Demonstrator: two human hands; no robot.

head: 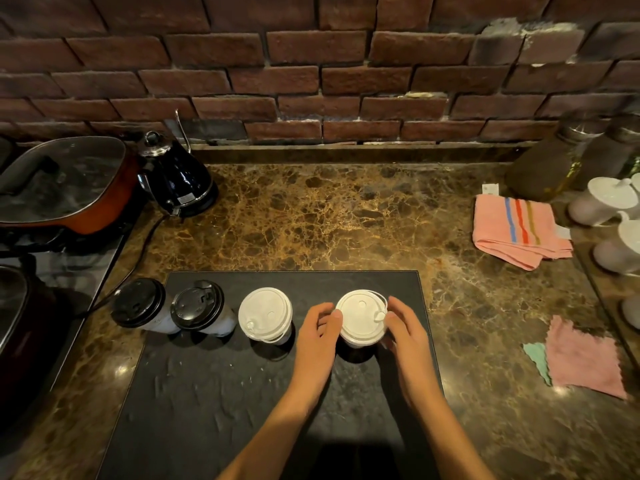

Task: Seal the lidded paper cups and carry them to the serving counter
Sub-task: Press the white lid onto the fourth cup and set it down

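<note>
— How many lidded paper cups on the black mat?
— Four: two with black plastic lids [138,302] [197,304], two with white plastic lids [265,315] [362,315]
— Cloths?
— Three: one pink striped towel [517,230], one pink rag [585,358], one green scrap [536,358]
— Kettles?
— One dark blue gooseneck kettle [176,178], and two hands [317,336] [407,336] at the rightmost cup

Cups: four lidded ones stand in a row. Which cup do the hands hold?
The right-end cup, white-lidded. The left hand and right hand flank it; the other three stand untouched.
</note>
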